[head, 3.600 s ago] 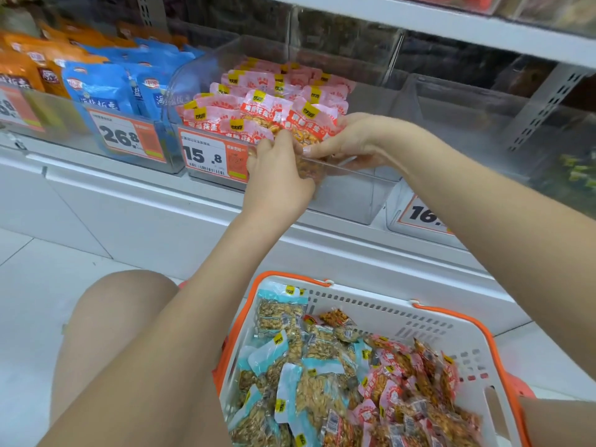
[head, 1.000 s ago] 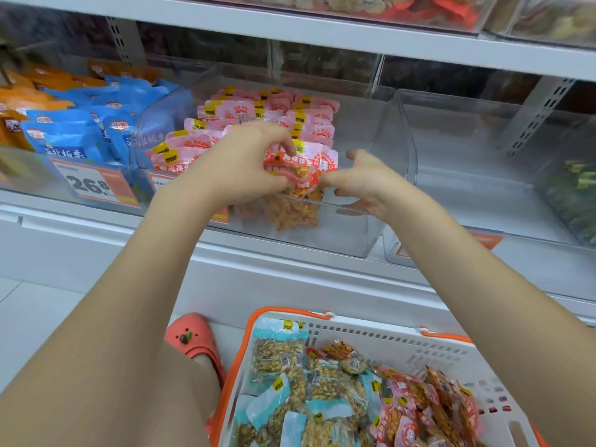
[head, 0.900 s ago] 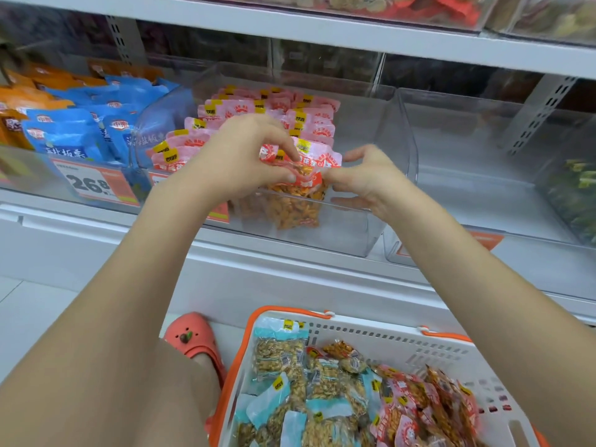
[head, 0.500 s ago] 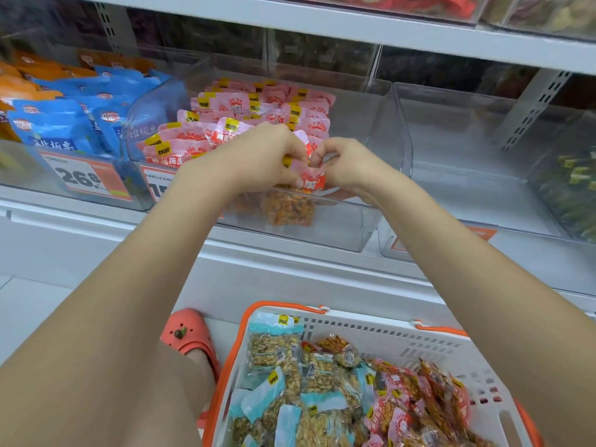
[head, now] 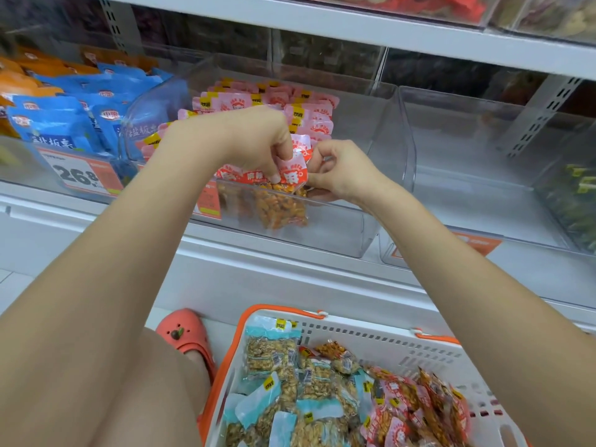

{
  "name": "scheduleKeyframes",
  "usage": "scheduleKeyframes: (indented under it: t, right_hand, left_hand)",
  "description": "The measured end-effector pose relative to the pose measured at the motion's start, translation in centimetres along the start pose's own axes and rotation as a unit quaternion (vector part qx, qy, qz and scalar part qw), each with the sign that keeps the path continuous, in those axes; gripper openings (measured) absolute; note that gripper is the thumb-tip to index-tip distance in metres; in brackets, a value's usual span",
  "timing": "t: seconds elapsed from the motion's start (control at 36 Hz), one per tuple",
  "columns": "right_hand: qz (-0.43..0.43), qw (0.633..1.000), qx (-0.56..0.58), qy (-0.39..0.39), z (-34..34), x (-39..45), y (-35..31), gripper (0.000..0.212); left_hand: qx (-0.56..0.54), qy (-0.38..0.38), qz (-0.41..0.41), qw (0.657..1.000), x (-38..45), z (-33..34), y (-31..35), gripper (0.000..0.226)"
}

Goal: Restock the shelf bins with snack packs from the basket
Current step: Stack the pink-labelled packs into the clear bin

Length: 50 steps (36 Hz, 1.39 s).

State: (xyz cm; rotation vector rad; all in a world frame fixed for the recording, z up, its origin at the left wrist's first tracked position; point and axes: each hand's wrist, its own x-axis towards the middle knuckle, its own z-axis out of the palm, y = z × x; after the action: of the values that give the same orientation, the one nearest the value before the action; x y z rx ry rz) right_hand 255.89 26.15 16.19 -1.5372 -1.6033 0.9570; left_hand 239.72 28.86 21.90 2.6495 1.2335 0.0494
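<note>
Both my hands are at the front of a clear shelf bin (head: 364,233) holding rows of pink-and-red snack packs (head: 309,114). My left hand (head: 254,140) pinches the red tops of the front snack packs (head: 280,201), which stand upright against the bin's front wall. My right hand (head: 335,169) pinches the same packs from the right, fingers curled. Below, a white basket with an orange rim (head: 380,337) holds several light-blue nut packs (head: 271,350) and red packs (head: 429,401).
Left of the bin, a bin of blue bags (head: 64,124) carries a price tag (head: 80,175). To the right a clear bin (head: 483,195) holds no packs. A white shelf board (head: 354,27) runs above. An orange shoe (head: 187,333) stands on the floor beside the basket.
Over the last second my hands came together at the front row and pushed the red packs lower into the bin. The view shifted slightly.
</note>
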Motion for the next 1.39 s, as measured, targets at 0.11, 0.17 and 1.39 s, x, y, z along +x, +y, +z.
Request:
scheduleKeyframes:
  t: [0.11, 0.17, 1.39]
  right_hand:
    - [0.003, 1.0, -0.021, -0.011, -0.3, 0.0, 0.2, 0.033]
    - [0.001, 1.0, -0.024, -0.013, -0.3, 0.0, 0.3, 0.033]
    - [0.073, 0.996, -0.034, -0.023, -1.2, -2.0, -0.6, 0.07]
  left_hand:
    - [-0.021, -0.012, -0.012, 1.0, 0.3, -0.1, 0.0, 0.024]
    - [-0.026, 0.005, -0.014, 1.0, 0.2, 0.0, -0.1, 0.02]
    - [-0.131, 0.253, -0.077, 0.955, -6.0, 1.2, -1.0, 0.037]
